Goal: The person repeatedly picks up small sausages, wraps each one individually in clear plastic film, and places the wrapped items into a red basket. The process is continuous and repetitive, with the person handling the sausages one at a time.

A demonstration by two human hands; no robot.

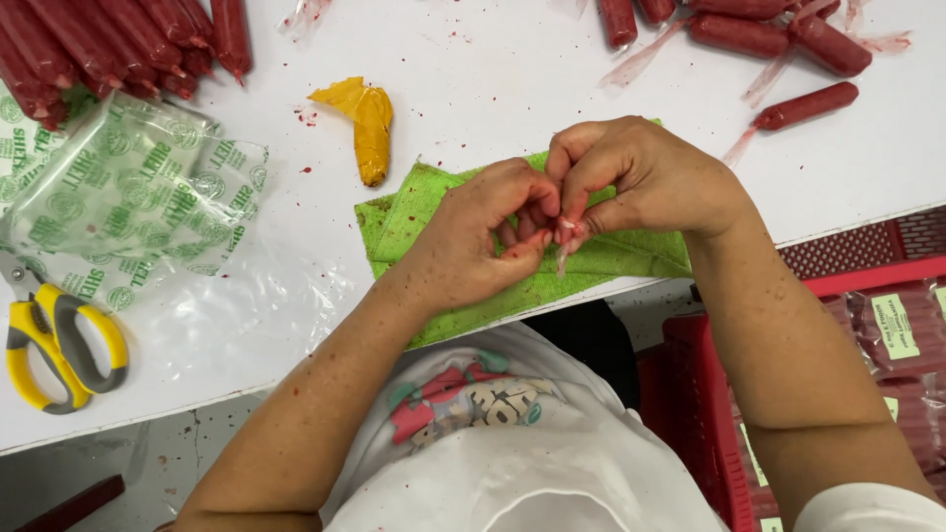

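My left hand (483,236) and my right hand (641,177) meet over a green cloth (414,212) at the table's front edge. Both pinch the clear twisted plastic end (565,241) of a small packet between their fingertips; most of the packet is hidden inside my fingers. Red stains mark my fingertips. Filled red tubes in plastic (803,103) lie at the back right, apart from my hands, and a stack of red tubes (108,44) lies at the back left.
A yellow filled tube (370,123) lies behind the cloth. Printed clear bags (128,192) sit on the left, yellow-handled scissors (49,340) at the front left. A red crate (709,394) with packed red tubes stands below the table on the right.
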